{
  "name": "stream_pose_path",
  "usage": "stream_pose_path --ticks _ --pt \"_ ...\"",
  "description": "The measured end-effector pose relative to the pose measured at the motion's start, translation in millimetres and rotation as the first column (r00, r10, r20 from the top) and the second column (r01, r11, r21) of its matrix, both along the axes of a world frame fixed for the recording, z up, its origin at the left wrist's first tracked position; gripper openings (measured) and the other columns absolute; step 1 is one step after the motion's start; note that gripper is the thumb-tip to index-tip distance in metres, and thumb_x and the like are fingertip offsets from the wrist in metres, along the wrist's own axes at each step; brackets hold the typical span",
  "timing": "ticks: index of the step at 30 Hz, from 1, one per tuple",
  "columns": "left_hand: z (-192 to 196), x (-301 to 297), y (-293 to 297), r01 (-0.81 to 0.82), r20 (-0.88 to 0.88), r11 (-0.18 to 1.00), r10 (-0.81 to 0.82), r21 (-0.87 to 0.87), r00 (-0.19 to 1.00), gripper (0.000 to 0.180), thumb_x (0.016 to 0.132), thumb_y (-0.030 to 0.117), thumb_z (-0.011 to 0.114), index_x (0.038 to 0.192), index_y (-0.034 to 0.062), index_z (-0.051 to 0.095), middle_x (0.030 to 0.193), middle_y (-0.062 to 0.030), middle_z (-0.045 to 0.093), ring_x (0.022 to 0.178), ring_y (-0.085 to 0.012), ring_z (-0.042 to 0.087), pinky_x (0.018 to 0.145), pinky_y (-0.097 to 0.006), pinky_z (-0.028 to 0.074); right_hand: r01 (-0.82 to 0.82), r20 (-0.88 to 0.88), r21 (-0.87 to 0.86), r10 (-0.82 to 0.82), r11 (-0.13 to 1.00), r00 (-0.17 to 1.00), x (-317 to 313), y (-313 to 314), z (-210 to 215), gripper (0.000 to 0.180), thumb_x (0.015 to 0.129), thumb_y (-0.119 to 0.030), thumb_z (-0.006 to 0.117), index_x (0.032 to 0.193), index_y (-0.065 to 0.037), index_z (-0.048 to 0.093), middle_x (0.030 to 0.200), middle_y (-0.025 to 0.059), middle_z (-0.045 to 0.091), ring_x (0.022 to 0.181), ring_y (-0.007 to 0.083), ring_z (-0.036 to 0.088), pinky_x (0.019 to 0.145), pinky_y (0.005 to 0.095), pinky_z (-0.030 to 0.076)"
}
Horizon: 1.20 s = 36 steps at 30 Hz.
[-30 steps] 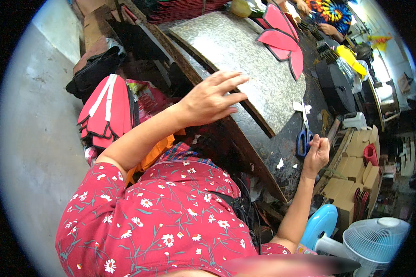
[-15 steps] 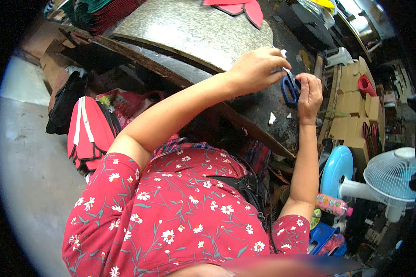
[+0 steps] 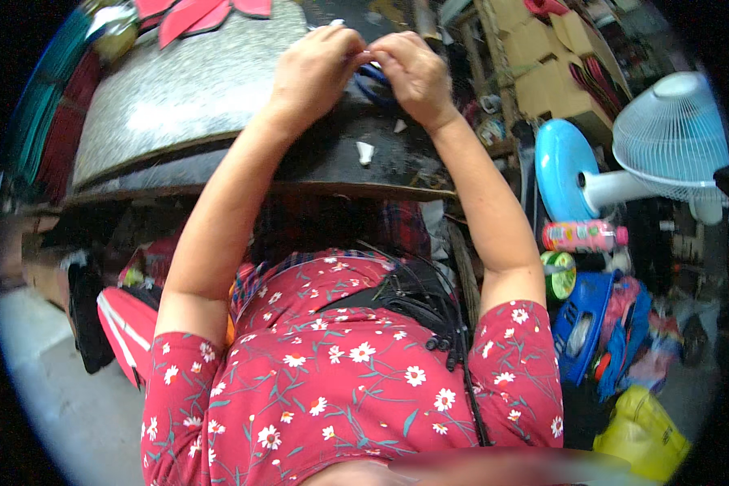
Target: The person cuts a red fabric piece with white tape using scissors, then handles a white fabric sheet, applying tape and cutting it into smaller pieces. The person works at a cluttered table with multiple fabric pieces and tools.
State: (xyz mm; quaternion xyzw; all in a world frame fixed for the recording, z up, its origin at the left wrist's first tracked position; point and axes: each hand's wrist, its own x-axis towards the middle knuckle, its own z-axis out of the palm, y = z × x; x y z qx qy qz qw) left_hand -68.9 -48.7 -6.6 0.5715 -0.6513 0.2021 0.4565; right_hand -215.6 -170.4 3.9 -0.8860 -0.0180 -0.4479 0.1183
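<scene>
At the far side of the worktable (image 3: 316,168) my left hand (image 3: 316,74) and my right hand (image 3: 417,78) meet, fingertips pinched together. Whatever lies between them is too small and covered to name; a sliver of white shows by the fingers. Both hands are closed. Just below the fingertips, partly hidden, are blue scissors handles (image 3: 373,83) lying on the dark tabletop. A white scrap (image 3: 365,152) lies nearer me, and a smaller white scrap (image 3: 399,125) is close to my right wrist.
Left of my hands lies a speckled stone slab (image 3: 178,97) with red dark-edged pieces (image 3: 206,16) at its far end. Teal and dark red stacks (image 3: 53,121) stand at far left. On the right are cardboard boxes (image 3: 535,89), a fan (image 3: 672,130) and a pink bottle (image 3: 583,236).
My hands were apart and now meet at the fingertips. The view has turned, so the table sits further left and more of the right side shows.
</scene>
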Motion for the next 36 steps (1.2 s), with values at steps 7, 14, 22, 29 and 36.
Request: stream_pose_path --ticks 7,14,22,29,36 --pt "6.9 1.3 5.7 0.202 -0.217 0.976 -0.181 0.078 0.959 0.012 0.091 0.015 0.065 0.095 0.0046 0.062 0.083 -0.0128 0.061 0.075 -0.0312 0.062 0.067 -0.037 0.049 0.049 0.027 0.117 -0.053 0.992 0.998 -4.6 7.0 2.6 0.016 0.096 -0.019 0.057 0.101 -0.007 0.067 0.086 0.0088 0.068 0.083 0.0234 0.066 0.076 0.0341 0.052" --pt "5.1 2.5 14.8 0.111 -0.185 0.970 -0.071 0.216 0.980 0.016 0.096 0.018 0.057 0.094 0.0018 0.059 0.087 -0.0165 0.059 0.082 -0.0303 0.060 0.074 -0.040 0.048 0.004 0.151 0.449 -0.080 0.893 0.985 -23.9 -15.7 8.9 0.023 0.101 -0.024 0.049 0.115 -0.007 0.057 0.081 0.0044 0.065 0.077 0.0129 0.061 0.073 0.0273 0.049" --pt "4.3 -2.9 18.3 0.118 -0.084 0.957 -0.100 0.264 0.992 0.028 0.093 0.020 0.065 0.077 -0.0008 0.055 0.071 -0.0152 0.050 0.067 -0.0310 0.050 0.064 -0.040 0.042 0.177 0.118 0.695 -0.354 0.697 0.928 -163.1 -48.7 -41.4 0.018 0.100 -0.019 0.055 0.108 -0.007 0.065 0.089 0.0030 0.071 0.083 0.0122 0.065 0.078 0.0277 0.051" --pt "3.3 0.8 18.1 0.084 0.196 0.977 -0.122 0.194 0.973 0.024 0.087 0.013 0.070 0.073 0.0011 0.054 0.073 -0.0141 0.052 0.069 -0.0325 0.054 0.065 -0.041 0.044 0.636 -0.632 0.681 -0.148 0.362 0.761 -230.1 -24.4 -159.4 0.031 0.096 -0.030 0.063 0.113 -0.005 0.066 0.088 0.0039 0.072 0.085 0.0111 0.066 0.076 0.0280 0.049" --pt "20.9 -43.6 42.4 0.172 0.236 0.947 -0.239 0.273 0.942 0.020 0.082 0.010 0.071 0.097 0.0048 0.060 0.098 -0.0119 0.060 0.095 -0.0321 0.056 0.082 -0.041 0.046 0.912 -0.958 0.254 -0.047 0.323 0.283 -276.8 -37.2 -265.3 0.038 0.090 -0.044 0.064 0.115 -0.016 0.069 0.108 0.0120 0.071 0.102 0.0314 0.066 0.087 0.0444 0.050"
